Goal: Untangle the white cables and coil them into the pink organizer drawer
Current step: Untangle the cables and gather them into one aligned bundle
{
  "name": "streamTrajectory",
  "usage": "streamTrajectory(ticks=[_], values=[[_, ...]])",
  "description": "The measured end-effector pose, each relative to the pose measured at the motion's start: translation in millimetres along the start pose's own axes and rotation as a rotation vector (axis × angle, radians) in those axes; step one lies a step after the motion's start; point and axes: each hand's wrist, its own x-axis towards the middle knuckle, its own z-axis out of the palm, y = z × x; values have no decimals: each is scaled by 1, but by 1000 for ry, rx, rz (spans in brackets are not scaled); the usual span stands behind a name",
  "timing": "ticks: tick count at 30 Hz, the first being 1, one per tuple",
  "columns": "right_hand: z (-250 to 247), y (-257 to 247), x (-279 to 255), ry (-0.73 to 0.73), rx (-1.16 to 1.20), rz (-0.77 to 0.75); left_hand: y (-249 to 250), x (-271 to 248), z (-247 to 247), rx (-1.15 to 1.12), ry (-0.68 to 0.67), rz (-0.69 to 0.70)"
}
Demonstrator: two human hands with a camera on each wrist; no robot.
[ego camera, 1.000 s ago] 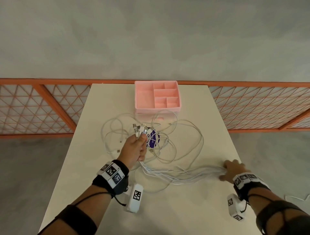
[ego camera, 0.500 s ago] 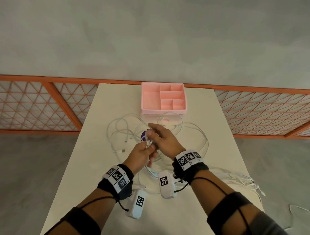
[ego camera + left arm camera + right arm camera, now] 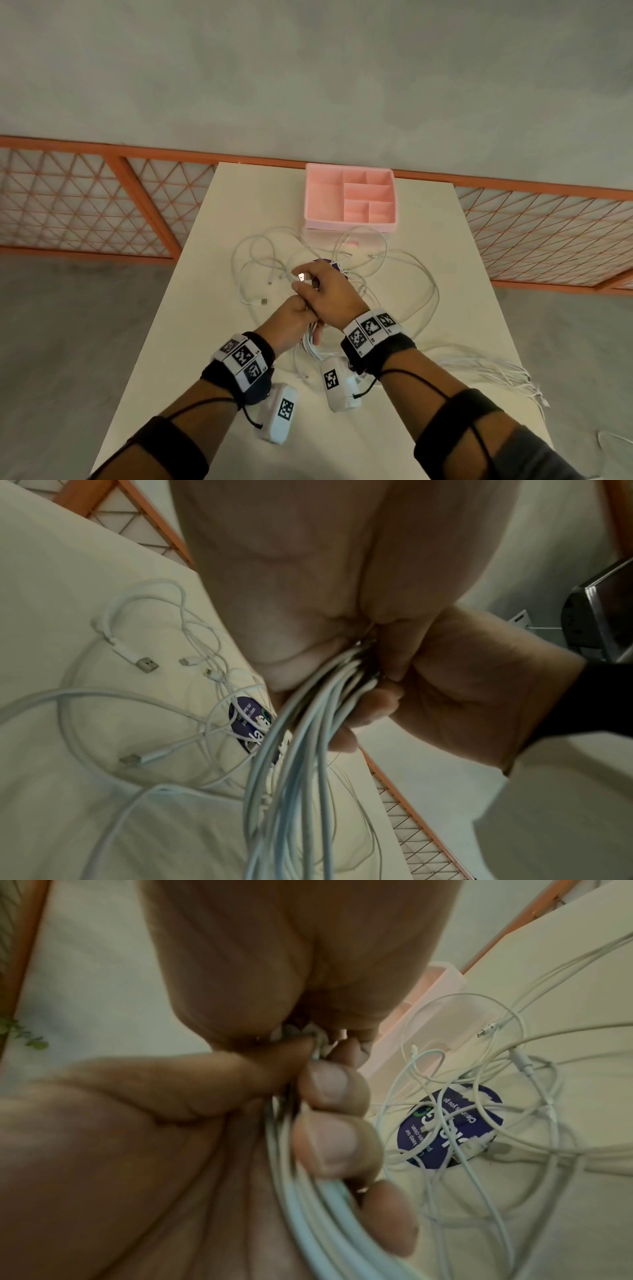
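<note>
The long cream table (image 3: pixel 445 308) stretched away to an orange mesh fence (image 3: pixel 85 212), and its near end, on the person's side of the pink plastic organizer drawer (image 3: pixel 351 200), had bare room on both sides of the arms. The pink drawer sat at the far edge, its little boxes holding nothing. The tangled white cables (image 3: pixel 404 274) lay spread on the table just in front of the drawer, over a round purple sticker (image 3: pixel 452 1125). One loose bunch trailed off toward the right edge of the table.

Both hands met above the tangle, in front of the drawer. The left hand (image 3: pixel 293 317) was curled tight around a thick bundle of the cables, which hung down from the fist. The right hand (image 3: pixel 329 294) touched it, fingers pinching the cable ends at the top of the same bundle, a metal plug (image 3: pixel 301 277) poking out.

One second before, the right hand had been far off near the right edge, on the bunch there. It had since come over to join the left.
</note>
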Motion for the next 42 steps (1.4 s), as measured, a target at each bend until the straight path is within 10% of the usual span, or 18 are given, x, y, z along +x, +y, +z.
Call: streamTrajectory(ticks=[31,37,42], values=[[-4,0,3,-93,-189,-123,-5,3,-8,-15,33,40],[10,4,-5,-162,166,46,0,-6,-14,-501,192,-15],[35,19,-11,-449,-153,84,-8,-4,-44,-934,323,18]])
